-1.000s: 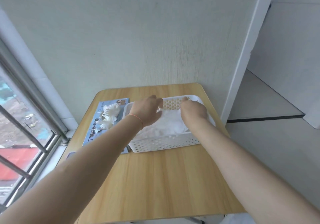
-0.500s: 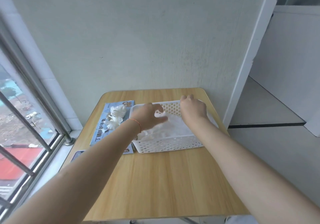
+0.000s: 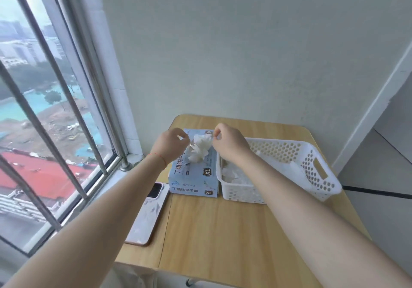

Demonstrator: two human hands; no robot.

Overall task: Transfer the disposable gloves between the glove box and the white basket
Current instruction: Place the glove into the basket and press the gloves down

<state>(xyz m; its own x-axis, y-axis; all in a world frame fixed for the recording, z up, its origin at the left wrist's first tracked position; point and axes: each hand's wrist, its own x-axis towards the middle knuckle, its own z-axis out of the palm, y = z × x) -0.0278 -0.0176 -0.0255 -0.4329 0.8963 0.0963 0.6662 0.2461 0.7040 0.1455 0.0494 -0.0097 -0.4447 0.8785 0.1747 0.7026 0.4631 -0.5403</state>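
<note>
A light blue glove box [image 3: 193,177] lies flat at the table's back left, and a bunch of white disposable gloves [image 3: 200,148] sticks up from its top opening. My left hand [image 3: 170,146] and my right hand [image 3: 230,143] hover over the box on either side of that bunch. Each has curled fingertips that pinch the glove material at its edge. Touching the box on its right stands the white perforated basket [image 3: 312,153], where more white gloves [image 3: 235,174] lie; my right forearm crosses its near left corner.
A phone [image 3: 148,213] in a pale case lies at the wooden table's [image 3: 223,232] left edge by the sill. A barred window [image 3: 55,109] runs along the left. A wall stands close behind the table, and the floor drops away to the right.
Both hands have left the inside of the basket and moved left to the top of the glove box. The view has swung left and down, so the window fills more of it.
</note>
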